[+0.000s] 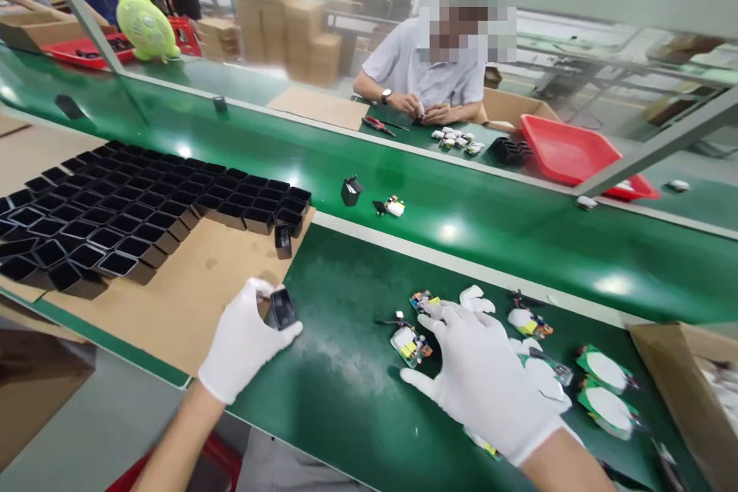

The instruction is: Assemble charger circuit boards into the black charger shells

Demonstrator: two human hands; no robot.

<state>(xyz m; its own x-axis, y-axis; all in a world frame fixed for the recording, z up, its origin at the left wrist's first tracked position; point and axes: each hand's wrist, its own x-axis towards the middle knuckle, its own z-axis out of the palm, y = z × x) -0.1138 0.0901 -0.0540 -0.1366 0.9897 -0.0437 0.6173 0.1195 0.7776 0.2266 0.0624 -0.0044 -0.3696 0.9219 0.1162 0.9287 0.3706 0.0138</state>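
My left hand (pixel 245 342), in a white glove, grips a small black plastic case (pixel 283 309) between thumb and fingers above the green tabletop. My right hand (pixel 490 377), gloved too, is spread palm down over a group of small circuit boards, fingers apart. By its fingertips lies one circuit board (pixel 423 301), partly covered by them; whether they touch it I cannot tell. Another circuit board (pixel 410 344) with white and yellow parts lies just left of the hand. More boards with white pads (pixel 605 367) rest to its right, and some are hidden beneath it.
Rows of black cases (pixel 144 207) stand on cardboard (pixel 196 284) at left. On the green strip (pixel 247 146) beyond are a black case (pixel 350 191) and a circuit board (pixel 394 206). A co-worker (pixel 427 77) sits opposite, near a red tray (pixel 576 154). A cardboard box (pixel 669 384) stands right.
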